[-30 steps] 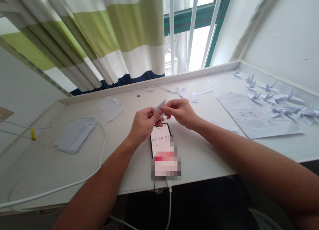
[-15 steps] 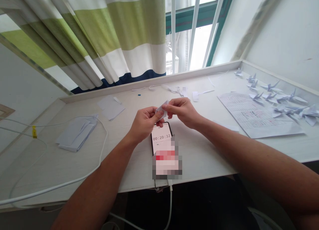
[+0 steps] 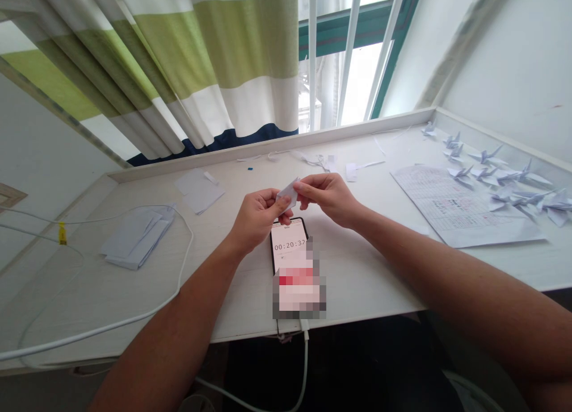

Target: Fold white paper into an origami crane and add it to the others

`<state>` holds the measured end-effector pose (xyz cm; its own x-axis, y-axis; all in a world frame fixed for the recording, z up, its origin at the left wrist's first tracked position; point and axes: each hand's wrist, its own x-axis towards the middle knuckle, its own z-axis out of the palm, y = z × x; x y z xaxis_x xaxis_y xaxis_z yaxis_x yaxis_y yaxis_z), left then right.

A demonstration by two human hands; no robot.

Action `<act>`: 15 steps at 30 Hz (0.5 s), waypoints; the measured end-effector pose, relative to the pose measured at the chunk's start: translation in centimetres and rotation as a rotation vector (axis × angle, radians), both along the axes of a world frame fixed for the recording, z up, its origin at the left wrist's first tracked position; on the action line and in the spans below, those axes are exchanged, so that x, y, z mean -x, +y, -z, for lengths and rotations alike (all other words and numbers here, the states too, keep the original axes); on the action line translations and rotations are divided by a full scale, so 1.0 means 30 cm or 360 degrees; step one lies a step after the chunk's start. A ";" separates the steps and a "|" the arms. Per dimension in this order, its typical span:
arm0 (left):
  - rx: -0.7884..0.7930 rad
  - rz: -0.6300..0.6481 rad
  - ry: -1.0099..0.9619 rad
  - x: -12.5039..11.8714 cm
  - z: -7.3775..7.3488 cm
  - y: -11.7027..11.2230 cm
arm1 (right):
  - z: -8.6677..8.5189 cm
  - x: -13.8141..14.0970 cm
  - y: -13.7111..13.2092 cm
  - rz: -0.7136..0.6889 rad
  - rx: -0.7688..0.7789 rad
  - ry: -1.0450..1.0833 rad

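A small folded piece of white paper (image 3: 287, 194) is held up between my two hands, above the top end of a phone (image 3: 289, 236). My left hand (image 3: 259, 218) is closed, its thumb pressing the paper against the fingers. With thumb and index finger, my right hand (image 3: 329, 197) pinches the paper's upper right edge. The fingertips hide part of the folds. On the phone's screen a timer shows; its lower half is blurred out.
Several folded paper cranes (image 3: 485, 172) stand at the right, by a printed sheet (image 3: 460, 206). At the left lie a stack of folded paper (image 3: 139, 236), loose paper (image 3: 201, 192) and a white cable (image 3: 190, 245). Paper scraps (image 3: 351, 172) lie towards the back.
The right fingers have shifted slightly along the paper's upper edge, and more of the paper's face shows. Both hands keep hold of it; the rest stays in place.
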<state>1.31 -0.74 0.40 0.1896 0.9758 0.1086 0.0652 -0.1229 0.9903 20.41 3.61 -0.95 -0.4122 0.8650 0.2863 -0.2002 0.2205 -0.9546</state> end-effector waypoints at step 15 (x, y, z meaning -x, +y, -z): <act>0.0035 0.0023 -0.0026 -0.007 0.010 0.001 | 0.007 -0.003 0.006 0.0089 0.0009 -0.0028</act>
